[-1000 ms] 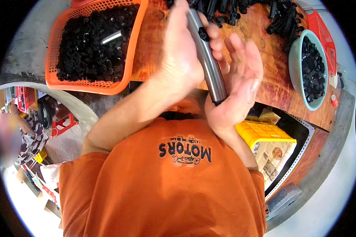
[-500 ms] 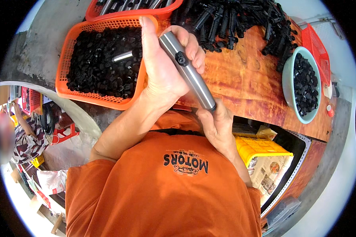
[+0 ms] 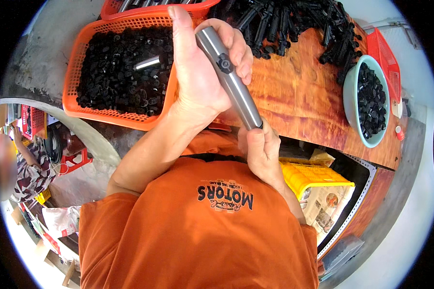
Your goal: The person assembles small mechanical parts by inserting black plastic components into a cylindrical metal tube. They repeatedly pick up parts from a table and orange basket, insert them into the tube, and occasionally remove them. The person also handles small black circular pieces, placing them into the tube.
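Note:
A silver metal tube point(image 3: 241, 101) with a small black round fitting on its side slants down to the right in front of my chest. My left hand point(image 3: 197, 79) holds its upper part, the fingers curled behind and the thumb stretched upward off it. At the lower end, my right hand point(image 3: 259, 147) grips the tube with thumb and fingers; a dark rim shows there, and the fingertips are partly hidden. Beyond my left wrist is an orange basket point(image 3: 72, 72) full of small black parts point(image 3: 115, 72), with a short silver tube point(image 3: 148, 63) lying on them.
Black tubular parts point(image 3: 275, 24) are heaped on the wooden table point(image 3: 299, 96). To the right stand a pale green bowl point(image 3: 352, 108) of black pieces and a red basket point(image 3: 383, 53). A yellow crate point(image 3: 318, 174) sits below the table edge. Another person point(image 3: 29, 173) is at far left.
The tube and both hands have shifted slightly upward and the tube has turned a little, with both hands still on it. The surroundings sit slightly differently in the view.

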The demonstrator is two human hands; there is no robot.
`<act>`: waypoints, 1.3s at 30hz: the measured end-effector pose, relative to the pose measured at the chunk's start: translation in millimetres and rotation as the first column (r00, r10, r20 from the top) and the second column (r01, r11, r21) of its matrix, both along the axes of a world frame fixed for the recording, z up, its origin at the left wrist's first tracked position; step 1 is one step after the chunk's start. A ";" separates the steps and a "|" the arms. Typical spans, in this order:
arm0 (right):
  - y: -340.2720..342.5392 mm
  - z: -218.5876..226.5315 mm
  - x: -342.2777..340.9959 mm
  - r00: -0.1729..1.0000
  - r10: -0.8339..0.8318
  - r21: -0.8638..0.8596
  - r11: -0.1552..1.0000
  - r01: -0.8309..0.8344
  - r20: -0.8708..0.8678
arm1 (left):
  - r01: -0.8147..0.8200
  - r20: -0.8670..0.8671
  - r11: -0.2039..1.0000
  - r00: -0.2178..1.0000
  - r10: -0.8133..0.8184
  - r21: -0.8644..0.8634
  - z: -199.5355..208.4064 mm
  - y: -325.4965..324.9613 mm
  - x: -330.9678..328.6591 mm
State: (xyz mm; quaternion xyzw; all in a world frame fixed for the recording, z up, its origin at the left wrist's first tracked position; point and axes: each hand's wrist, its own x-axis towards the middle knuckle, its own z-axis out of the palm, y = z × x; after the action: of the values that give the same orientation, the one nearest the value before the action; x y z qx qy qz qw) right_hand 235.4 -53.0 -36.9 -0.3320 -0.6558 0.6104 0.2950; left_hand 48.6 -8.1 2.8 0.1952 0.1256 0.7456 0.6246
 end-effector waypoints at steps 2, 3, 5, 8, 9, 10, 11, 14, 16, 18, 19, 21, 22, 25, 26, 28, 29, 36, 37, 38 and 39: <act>-0.6 -0.8 -0.8 1.000 0.005 -0.012 1.000 -0.005 -0.004 | -0.011 0.002 1.000 1.000 0.011 -0.004 -1.3 -0.1 0.3; -1.3 -1.5 -0.6 1.000 0.007 -0.013 1.000 -0.007 -0.003 | -0.025 -0.002 1.000 1.000 0.025 -0.019 -0.7 -1.1 0.4; -1.7 -3.2 -1.1 1.000 0.006 0.006 1.000 -0.006 0.014 | -0.030 0.011 0.999 0.999 0.030 -0.029 -1.6 -1.2 0.3; -2.1 -4.7 -1.9 0.999 0.000 0.036 0.999 -0.001 0.050 | -0.031 0.017 0.998 0.999 0.032 -0.058 -2.1 -3.0 1.0; -2.1 -4.9 -1.2 0.999 0.004 0.026 1.000 -0.005 0.051 | -0.031 0.016 0.997 0.999 0.032 -0.068 -2.3 -3.3 1.3; -2.2 -5.2 -0.8 0.999 0.007 0.015 1.000 -0.008 0.053 | -0.038 0.026 0.995 0.999 0.040 -0.091 -2.4 -3.1 1.3; -1.4 -4.7 -1.5 0.999 0.010 0.011 1.000 -0.010 0.048 | -0.044 0.036 0.992 0.998 0.048 -0.115 -2.2 -2.6 1.0; -1.7 -2.4 -3.1 0.999 0.016 -0.011 1.000 -0.016 0.040 | -0.046 0.042 0.984 0.998 0.054 -0.172 -2.2 -4.2 -0.3; -2.4 -2.8 -3.3 0.999 0.025 -0.026 0.999 -0.024 0.043 | -0.040 0.028 0.986 0.999 0.045 -0.163 -1.6 -4.1 -0.7; -2.9 -0.4 -4.3 0.999 0.024 -0.010 1.000 -0.023 0.043 | -0.032 0.002 0.992 0.999 0.032 -0.120 -0.7 -4.6 -0.6; -3.6 0.4 -5.1 0.999 0.024 -0.003 1.000 -0.024 0.042 | -0.024 0.006 0.994 1.000 0.025 -0.107 -1.1 -4.7 -0.9; -5.6 0.1 -6.8 0.999 0.007 -0.001 1.000 -0.007 0.035 | -0.010 0.012 0.997 1.000 0.011 -0.077 -2.2 -3.9 -1.8; -6.1 -0.1 -7.4 1.000 -0.001 0.000 1.000 0.001 0.031 | -0.009 0.013 0.997 1.000 0.009 -0.073 -1.7 -3.8 -1.6; -6.1 5.3 -9.7 1.000 0.010 -0.008 1.000 -0.010 0.027 | -0.009 0.017 0.998 1.000 0.010 -0.067 0.2 -5.3 -1.0; -6.6 4.5 -9.5 0.999 0.011 -0.015 1.000 -0.011 0.035 | -0.011 0.018 0.997 1.000 0.012 -0.070 1.1 -6.3 -1.3; -7.3 1.7 -8.1 0.999 0.014 -0.032 0.999 -0.012 0.050 | -0.005 0.024 0.998 1.000 0.007 -0.066 1.2 -6.5 -1.5; -7.3 -0.4 -7.9 0.999 0.012 0.001 1.000 -0.012 0.051 | 0.003 0.027 0.998 1.000 -0.001 -0.057 -0.6 -5.9 -1.6; -2.9 4.8 -10.0 0.983 -0.011 0.158 0.987 -0.019 0.186 | 0.037 0.086 0.999 0.996 -0.039 0.020 -10.1 -5.1 -4.7; -2.4 4.7 -10.7 0.980 -0.023 0.180 0.983 -0.013 0.199 | 0.023 0.125 0.998 0.992 -0.015 -0.066 -7.7 -5.4 -3.7; -2.3 2.5 -11.3 0.988 -0.028 0.118 0.993 0.010 0.149 | 0.013 0.161 0.988 0.987 0.012 -0.152 -2.1 -5.2 -2.6; -2.7 -1.5 -12.5 0.994 -0.038 0.054 0.998 0.033 0.098 | 0.008 0.193 0.971 0.980 0.040 -0.238 3.3 -4.7 -1.6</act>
State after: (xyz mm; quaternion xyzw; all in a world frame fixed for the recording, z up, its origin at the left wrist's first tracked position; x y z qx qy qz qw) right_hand 222.9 -55.7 -38.4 -0.3656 -0.6794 0.5707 0.2814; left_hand 47.0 -12.9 6.2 0.0433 0.1532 0.7459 0.6468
